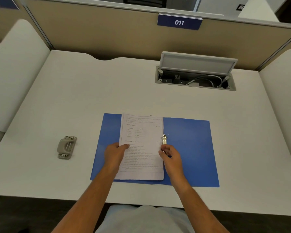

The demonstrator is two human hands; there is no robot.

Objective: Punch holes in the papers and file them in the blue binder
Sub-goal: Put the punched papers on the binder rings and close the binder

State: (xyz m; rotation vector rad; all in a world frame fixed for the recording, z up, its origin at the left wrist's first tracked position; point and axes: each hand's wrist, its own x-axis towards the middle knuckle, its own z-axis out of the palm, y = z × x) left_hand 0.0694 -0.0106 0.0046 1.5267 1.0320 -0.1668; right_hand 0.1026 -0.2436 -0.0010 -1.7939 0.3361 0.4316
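The blue binder (190, 148) lies open and flat on the white desk in front of me. A printed stack of papers (142, 133) rests on its left half, right edge against the metal clip mechanism (164, 139) in the spine. My left hand (115, 153) grips the papers' left edge, thumb on top. My right hand (170, 154) pinches the near end of the metal clip at the papers' right edge. A grey hole punch (66, 147) sits on the desk well to the left of the binder.
An open cable box (195, 79) with its lid raised is set into the desk at the back right. Beige partition walls (107, 36) surround the desk, with a sign reading 011 (179, 22). The desk's front edge runs just below the binder.
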